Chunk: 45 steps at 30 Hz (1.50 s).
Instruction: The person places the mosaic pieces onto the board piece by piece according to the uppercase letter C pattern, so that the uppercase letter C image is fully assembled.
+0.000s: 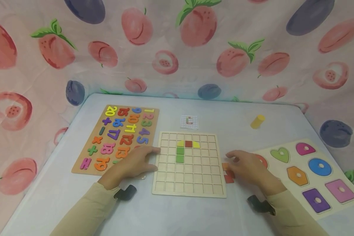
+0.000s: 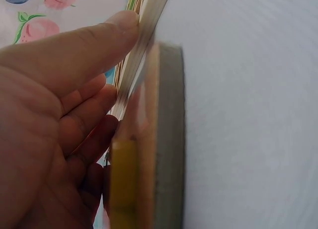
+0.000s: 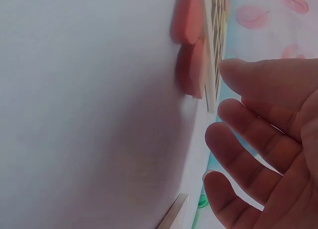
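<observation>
A pale wooden grid board lies in the middle of the table in the head view. In its upper cells sit a red square, two yellow rounded pieces and two green squares. My left hand rests its thumb and fingertips at the board's left edge, the fingers relaxed. Off the right edge, my right hand hovers with loosely bent fingers and holds nothing. Close beneath it are an orange piece and red pieces; two reddish rounded blocks show beside the board in the right wrist view.
A small card with a printed grid pattern lies behind the board. Under the left forearm is a number puzzle. To the right are a knobbed shape puzzle and a yellow cylinder. A fruit-print curtain hangs behind the table.
</observation>
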Each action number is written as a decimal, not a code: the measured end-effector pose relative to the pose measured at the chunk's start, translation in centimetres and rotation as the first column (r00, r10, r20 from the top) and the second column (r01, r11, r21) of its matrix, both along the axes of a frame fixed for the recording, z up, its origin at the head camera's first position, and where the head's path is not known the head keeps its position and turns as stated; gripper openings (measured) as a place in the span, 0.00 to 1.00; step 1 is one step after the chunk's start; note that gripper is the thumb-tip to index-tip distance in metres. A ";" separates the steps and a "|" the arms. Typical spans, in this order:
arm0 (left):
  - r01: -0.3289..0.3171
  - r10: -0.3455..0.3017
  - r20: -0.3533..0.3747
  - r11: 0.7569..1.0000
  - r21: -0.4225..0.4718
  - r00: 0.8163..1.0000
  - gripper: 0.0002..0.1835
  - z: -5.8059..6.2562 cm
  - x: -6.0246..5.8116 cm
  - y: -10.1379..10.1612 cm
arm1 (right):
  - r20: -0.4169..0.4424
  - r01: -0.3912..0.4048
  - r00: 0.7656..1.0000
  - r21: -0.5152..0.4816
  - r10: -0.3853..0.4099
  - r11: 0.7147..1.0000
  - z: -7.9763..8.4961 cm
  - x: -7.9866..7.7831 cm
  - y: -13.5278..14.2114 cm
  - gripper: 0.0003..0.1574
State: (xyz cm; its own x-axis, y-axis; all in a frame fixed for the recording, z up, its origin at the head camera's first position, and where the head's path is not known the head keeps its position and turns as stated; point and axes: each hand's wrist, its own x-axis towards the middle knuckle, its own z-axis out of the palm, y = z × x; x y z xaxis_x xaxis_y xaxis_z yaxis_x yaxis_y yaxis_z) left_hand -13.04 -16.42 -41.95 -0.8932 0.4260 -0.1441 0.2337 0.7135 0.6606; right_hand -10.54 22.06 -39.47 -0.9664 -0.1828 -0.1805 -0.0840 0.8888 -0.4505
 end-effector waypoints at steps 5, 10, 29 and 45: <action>0.005 -0.005 -0.006 1.000 0.000 1.000 0.32 0.1 0.0 0.0 | -0.059 -0.033 0.998 0.003 0.033 0.999 -0.2 0.2 0.5 0.22; 0.003 -0.003 -0.003 1.000 0.001 1.000 0.32 0.0 0.0 0.0 | -0.076 -0.060 0.995 0.006 0.060 0.998 -0.7 0.6 0.9 0.22; -0.008 0.008 0.006 1.000 -0.012 1.000 0.33 0.0 0.1 0.0 | -0.044 -0.093 0.995 0.029 0.094 0.995 -0.7 1.5 1.3 0.23; -0.004 0.004 -0.002 1.000 -0.022 1.000 0.32 0.0 0.0 0.1 | -0.061 -0.058 0.996 0.031 0.060 0.998 -0.8 1.9 1.6 0.21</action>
State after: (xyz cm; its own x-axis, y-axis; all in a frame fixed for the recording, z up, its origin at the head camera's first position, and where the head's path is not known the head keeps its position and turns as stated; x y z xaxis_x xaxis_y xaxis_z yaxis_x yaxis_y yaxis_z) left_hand -12.99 -16.35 -41.94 -0.8951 0.4192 -0.1518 0.2320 0.7288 0.6442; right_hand -8.65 23.66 -40.32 -0.9636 -0.2352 -0.1273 -0.1633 0.8944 -0.4164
